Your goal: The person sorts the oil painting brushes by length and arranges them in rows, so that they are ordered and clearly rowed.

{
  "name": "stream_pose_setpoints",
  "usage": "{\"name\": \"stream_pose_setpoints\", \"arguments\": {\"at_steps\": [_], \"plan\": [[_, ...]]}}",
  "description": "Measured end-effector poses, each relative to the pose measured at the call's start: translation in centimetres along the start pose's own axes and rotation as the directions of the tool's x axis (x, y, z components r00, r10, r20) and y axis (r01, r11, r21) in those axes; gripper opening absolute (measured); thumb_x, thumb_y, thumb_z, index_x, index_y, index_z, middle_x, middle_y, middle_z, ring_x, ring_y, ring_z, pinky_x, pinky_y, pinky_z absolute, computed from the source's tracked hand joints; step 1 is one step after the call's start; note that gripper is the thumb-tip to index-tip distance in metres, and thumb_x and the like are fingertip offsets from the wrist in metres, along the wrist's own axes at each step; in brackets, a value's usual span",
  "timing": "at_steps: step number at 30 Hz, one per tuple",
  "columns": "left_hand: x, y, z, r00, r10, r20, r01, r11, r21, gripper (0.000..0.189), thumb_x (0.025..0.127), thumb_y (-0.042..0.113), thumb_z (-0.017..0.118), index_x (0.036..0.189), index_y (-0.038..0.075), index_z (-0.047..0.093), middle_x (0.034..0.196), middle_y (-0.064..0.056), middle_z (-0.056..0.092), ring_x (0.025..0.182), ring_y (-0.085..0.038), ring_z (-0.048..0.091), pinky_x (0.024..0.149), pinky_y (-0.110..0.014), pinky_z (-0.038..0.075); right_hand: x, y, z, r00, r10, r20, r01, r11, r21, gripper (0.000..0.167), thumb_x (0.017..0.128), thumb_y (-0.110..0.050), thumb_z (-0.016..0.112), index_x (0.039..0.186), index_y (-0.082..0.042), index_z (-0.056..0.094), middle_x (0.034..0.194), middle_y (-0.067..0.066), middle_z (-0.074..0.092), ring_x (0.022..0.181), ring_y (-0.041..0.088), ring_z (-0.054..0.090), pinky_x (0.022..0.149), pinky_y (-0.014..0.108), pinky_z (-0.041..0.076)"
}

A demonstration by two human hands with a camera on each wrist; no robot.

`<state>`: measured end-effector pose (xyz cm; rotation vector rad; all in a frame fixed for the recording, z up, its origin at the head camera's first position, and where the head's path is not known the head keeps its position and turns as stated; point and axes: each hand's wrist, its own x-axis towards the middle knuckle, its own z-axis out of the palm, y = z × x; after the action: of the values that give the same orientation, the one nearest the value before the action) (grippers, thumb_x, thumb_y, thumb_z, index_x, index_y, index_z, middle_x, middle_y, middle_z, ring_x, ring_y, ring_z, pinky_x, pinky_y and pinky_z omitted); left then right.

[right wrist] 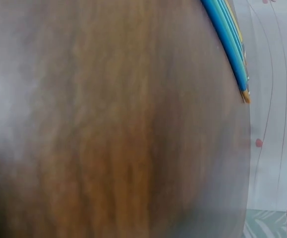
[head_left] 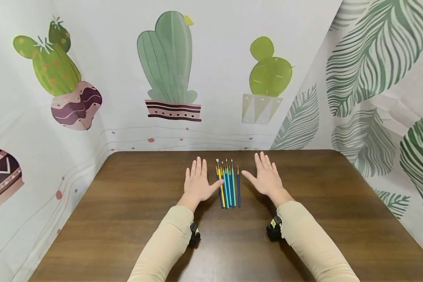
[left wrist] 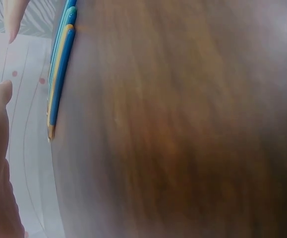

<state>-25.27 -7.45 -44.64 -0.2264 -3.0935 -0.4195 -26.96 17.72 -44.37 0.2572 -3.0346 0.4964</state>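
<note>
**Paintbrushes (head_left: 226,192) between left hand (head_left: 198,186) and right hand (head_left: 268,181)**

Side by side in a narrow row on the dark wood tabletop (head_left: 229,239), bristles towards twelve o'clock, handles towards six. Yellow, teal and blue in the handles, with one dark blue brush (head_left: 238,192) slightly apart at the three o'clock edge.

At nine o'clock of the row, left hand with fingers straight and thumb stretched towards three, overlapping the outermost handles in the head view; impossible to tell whether touching or just above. At three o'clock, right hand likewise straight-fingered, thumb towards ten, near the lone brush. Well apart from each other, and gripping nothing.

Beige sleeves (head_left: 169,237) reaching in from seven and five o'clock, with a small black camera (head_left: 194,235) at each wrist. Beyond the tabletop, at twelve o'clock, a white cactus-print backdrop (head_left: 220,78); towards two, green leaf patterns (head_left: 377,55).
</note>
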Motion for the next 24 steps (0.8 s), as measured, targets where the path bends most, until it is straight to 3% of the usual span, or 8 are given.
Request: {"name": "stream_pose_setpoints", "arguments": {"at_steps": [6, 11, 17, 19, 21, 22, 24], "plan": [[0.0, 0.5, 0.2, 1.000, 0.001, 0.025, 0.001, 0.997, -0.072, 0.102, 0.084, 0.071, 0.045, 0.152, 0.009, 0.000, 0.160, -0.013, -0.003, 0.148, -0.030, 0.005, 0.120, -0.050, 0.011, 0.2, -0.5, 0.5, 1.000, -0.024, 0.010, 0.023, 0.994, 0.108, 0.085, 0.095, -0.057, 0.040, 0.151, -0.003, 0.005, 0.158, 0.022, 0.002, 0.146, 0.039, 0.003, 0.116, 0.058, 0.010], [0.1, 0.7, 0.4, 0.999, -0.011, 0.049, 0.019, 0.988, -0.156, 0.100, 0.085, 0.061, 0.055, 0.152, 0.004, 0.006, 0.159, -0.018, 0.008, 0.145, -0.036, 0.015, 0.117, -0.049, 0.022, 0.2, -0.9, 0.9, 0.999, -0.024, 0.033, 0.015, 0.967, 0.254, 0.079, 0.097, -0.041, 0.049, 0.150, 0.002, 0.008, 0.155, 0.026, 0.012, 0.143, 0.044, 0.012, 0.116, 0.057, 0.016], [0.5, 0.8, 0.8, 0.999, -0.019, 0.026, 0.026, 0.945, -0.325, 0.089, 0.084, 0.043, 0.068, 0.147, -0.001, 0.025, 0.151, -0.022, 0.030, 0.138, -0.037, 0.032, 0.110, -0.048, 0.036, 0.2, -1.0, 1.3, 1.000, 0.016, 0.014, -0.020, 0.921, 0.389, 0.066, 0.095, -0.025, 0.055, 0.146, 0.005, 0.026, 0.146, 0.026, 0.036, 0.133, 0.042, 0.037, 0.108, 0.054, 0.034], [0.7, 0.8, 1.1, 1.000, -0.014, 0.015, 0.019, 0.917, -0.399, 0.081, 0.084, 0.036, 0.070, 0.144, -0.002, 0.031, 0.147, -0.022, 0.037, 0.135, -0.037, 0.036, 0.110, -0.046, 0.037, 0.2, -1.1, 1.4, 0.999, 0.049, 0.015, -0.051, 0.883, 0.466, 0.061, 0.095, -0.020, 0.056, 0.144, 0.005, 0.031, 0.140, 0.026, 0.044, 0.128, 0.040, 0.045, 0.105, 0.052, 0.040], [0.9, 0.8, 1.3, 1.000, -0.018, 0.002, 0.017, 0.875, -0.484, 0.072, 0.084, 0.027, 0.071, 0.141, -0.003, 0.038, 0.143, -0.022, 0.043, 0.132, -0.036, 0.041, 0.109, -0.044, 0.038, 0.1, -1.2, 1.4, 0.996, 0.088, 0.030, -0.090, 0.826, 0.556, 0.056, 0.094, -0.015, 0.055, 0.141, 0.007, 0.034, 0.134, 0.027, 0.051, 0.124, 0.039, 0.050, 0.102, 0.049, 0.044], [0.9, 0.8, 1.4, 1.000, -0.026, -0.006, 0.019, 0.846, -0.532, 0.068, 0.084, 0.023, 0.071, 0.139, -0.003, 0.042, 0.140, -0.022, 0.046, 0.130, -0.036, 0.044, 0.107, -0.044, 0.040, 0.1, -1.3, 1.4, 0.993, 0.109, 0.046, -0.114, 0.787, 0.606, 0.055, 0.094, -0.014, 0.055, 0.141, 0.007, 0.035, 0.133, 0.027, 0.052, 0.122, 0.038, 0.052, 0.100, 0.048, 0.046], [0.9, 0.8, 1.5, 0.998, -0.054, -0.026, 0.026, 0.785, -0.619, 0.059, 0.083, 0.015, 0.071, 0.134, -0.003, 0.048, 0.134, -0.021, 0.053, 0.124, -0.034, 0.050, 0.103, -0.043, 0.044, 0.0, -1.5, 1.6, 0.985, 0.147, 0.088, -0.165, 0.681, 0.714, 0.053, 0.095, -0.010, 0.053, 0.140, 0.008, 0.035, 0.132, 0.028, 0.052, 0.122, 0.037, 0.052, 0.100, 0.046, 0.046]]}}
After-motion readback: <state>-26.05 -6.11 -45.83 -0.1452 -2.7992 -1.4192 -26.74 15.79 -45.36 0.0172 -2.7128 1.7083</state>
